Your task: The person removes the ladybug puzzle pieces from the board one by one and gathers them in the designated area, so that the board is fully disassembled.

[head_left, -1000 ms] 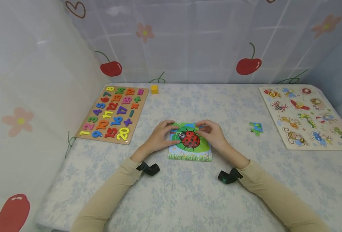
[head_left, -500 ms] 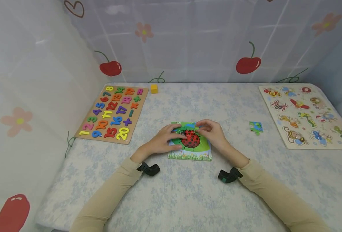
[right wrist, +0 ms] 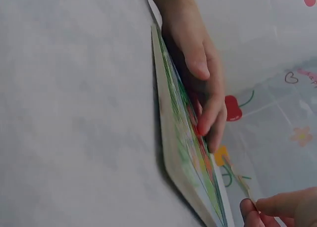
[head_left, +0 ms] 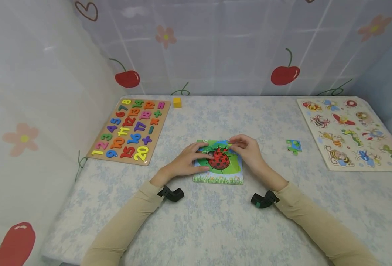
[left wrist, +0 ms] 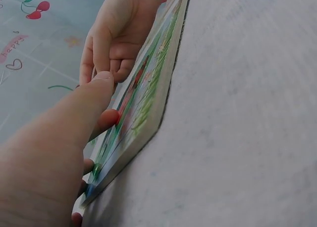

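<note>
A square ladybug jigsaw puzzle (head_left: 218,179) lies flat in front of the person, its grassy edge toward them. The left hand (head_left: 186,161) rests on its left side, fingers spread over the picture and fairly straight. At the upper right corner, the right hand (head_left: 250,154) pinches a thin puzzle piece (right wrist: 240,180) between thumb and fingers. In the right wrist view this piece is tilted and raised above the board, seen nearly edge-on. Another puzzle piece (head_left: 294,147), blue and green, lies on the table right of the right hand.
A number board (head_left: 151,159) with coloured digits lies at the left, a yellow cube (head_left: 177,102) by its far corner. An insect peg board (head_left: 335,167) lies at the right. Printed curtains (head_left: 222,44) stand behind the table (head_left: 215,225).
The left hand has shifted right and further over the ladybug. The right hand has lifted slightly to the right with the piece, uncovering more of the board's upper right area.
</note>
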`<control>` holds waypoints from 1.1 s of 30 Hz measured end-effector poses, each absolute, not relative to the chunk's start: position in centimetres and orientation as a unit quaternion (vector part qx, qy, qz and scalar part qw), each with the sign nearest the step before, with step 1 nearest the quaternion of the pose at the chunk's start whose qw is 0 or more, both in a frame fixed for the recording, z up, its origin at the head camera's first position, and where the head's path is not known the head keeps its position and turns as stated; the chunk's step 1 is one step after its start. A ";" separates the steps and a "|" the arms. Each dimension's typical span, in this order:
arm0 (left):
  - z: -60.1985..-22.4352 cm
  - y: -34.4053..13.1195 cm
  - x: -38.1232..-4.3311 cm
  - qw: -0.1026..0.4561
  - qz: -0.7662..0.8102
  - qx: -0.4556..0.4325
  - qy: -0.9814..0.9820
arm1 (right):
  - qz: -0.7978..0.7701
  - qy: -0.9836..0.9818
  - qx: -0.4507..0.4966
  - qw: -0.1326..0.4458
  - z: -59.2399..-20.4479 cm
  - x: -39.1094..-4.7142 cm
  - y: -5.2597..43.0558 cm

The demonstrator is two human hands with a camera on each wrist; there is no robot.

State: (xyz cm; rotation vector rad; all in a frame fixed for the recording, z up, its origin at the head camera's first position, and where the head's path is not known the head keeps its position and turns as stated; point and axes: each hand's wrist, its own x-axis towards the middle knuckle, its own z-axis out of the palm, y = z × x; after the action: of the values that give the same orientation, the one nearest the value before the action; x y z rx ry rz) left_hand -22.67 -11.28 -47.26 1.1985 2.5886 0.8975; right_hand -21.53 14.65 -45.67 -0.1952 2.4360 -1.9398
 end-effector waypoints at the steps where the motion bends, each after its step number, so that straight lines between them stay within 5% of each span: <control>1: -47.1 -11.3 -22.7 0.074 0.303 0.398 0.863 | -0.619 0.783 -0.055 0.006 -45.5 -21.7 15.0; 14: -47.3 -11.3 -22.8 0.047 0.314 0.396 0.861 | -0.559 0.825 0.017 -0.078 -44.5 -21.1 24.3; 33: -47.4 -11.5 -23.0 -0.002 0.320 0.343 0.883 | -0.504 0.860 0.059 -0.057 -44.5 -21.1 27.3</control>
State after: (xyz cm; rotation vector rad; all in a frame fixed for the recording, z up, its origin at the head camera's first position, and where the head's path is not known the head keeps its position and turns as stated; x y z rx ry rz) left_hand -23.01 -11.47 -47.35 1.0780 2.7776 1.0067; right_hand -21.12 27.31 -44.49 0.1922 2.8024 -1.6443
